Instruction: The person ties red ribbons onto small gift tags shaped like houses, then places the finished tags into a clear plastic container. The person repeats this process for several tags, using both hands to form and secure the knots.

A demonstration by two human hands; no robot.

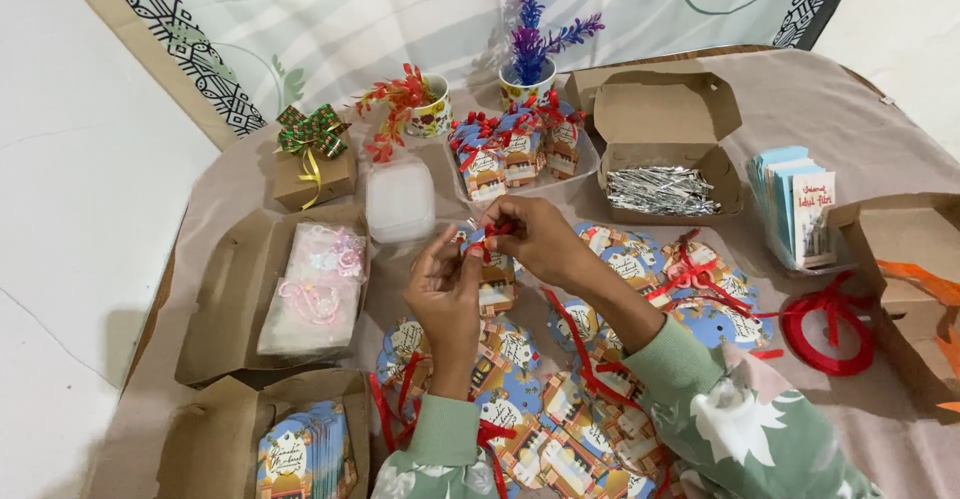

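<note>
My left hand (447, 284) and my right hand (533, 236) meet over the middle of the table. Both pinch a thin red ribbon (487, 240) at the top of a small colourful printed gift box (496, 284) that sits just below my fingers. Round printed tags (520, 384) with red ribbon strands lie spread under my forearms. A clear tray (585, 169) behind my hands holds several finished small boxes (505, 154) with red bows.
An open brown box of silver wire ties (660, 191) stands back right. A roll of red ribbon (828, 331) and a stack of cards (797, 204) lie right. Open boxes with plastic bags (315, 289) and tags (300, 454) sit left. A brown box with a green bow (313, 164) and two flower cups stand behind.
</note>
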